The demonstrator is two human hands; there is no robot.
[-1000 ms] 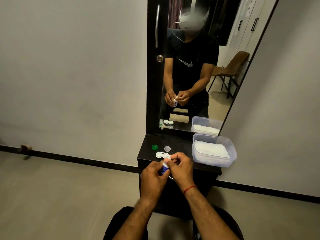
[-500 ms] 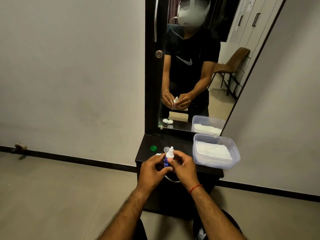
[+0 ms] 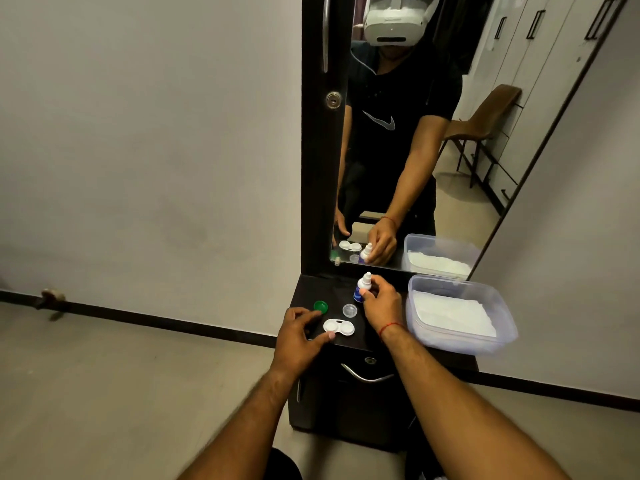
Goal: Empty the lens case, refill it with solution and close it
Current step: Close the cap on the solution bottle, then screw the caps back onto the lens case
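right hand (image 3: 381, 303) gripping the solution bottle (image 3: 363, 288) mid-frame, left hand (image 3: 298, 336) loose and spread just left of the open lens case (image 3: 338, 327), green cap (image 3: 320, 306) above it

The right grip (image 3: 381, 304) covered the lower side of the solution bottle (image 3: 364, 283), its label too small to read. Whether the wells of the lens case (image 3: 338, 327) held liquid could not be told.
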